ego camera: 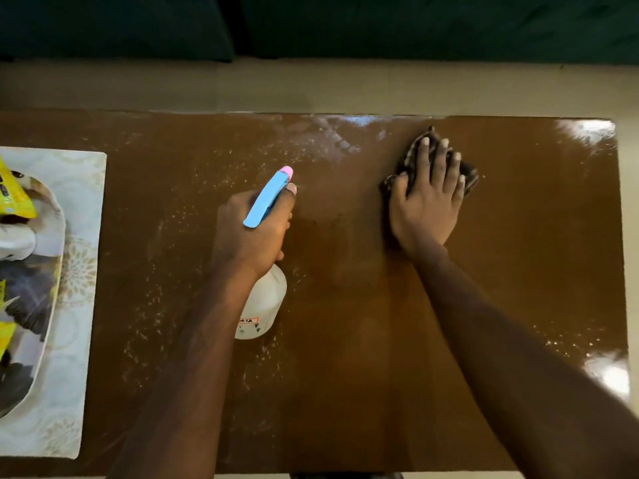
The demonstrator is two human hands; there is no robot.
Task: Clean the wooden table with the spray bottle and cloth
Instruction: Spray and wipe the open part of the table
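Note:
The brown wooden table point(345, 375) fills the view, its left and far parts speckled with wet spray droplets. My left hand point(252, 233) grips a white spray bottle point(264, 305) with a blue trigger head and pink nozzle, held above the table's middle and pointing away from me. My right hand point(427, 202) lies flat, fingers spread, pressing a dark cloth point(466, 174) onto the table toward the far right. Most of the cloth is hidden under the hand.
A pale patterned placemat point(79, 202) lies at the table's left end, carrying a tray point(52, 288) with yellow packets. Beyond the far edge is a beige floor strip and a dark green sofa point(415, 25). Glare marks the right corners.

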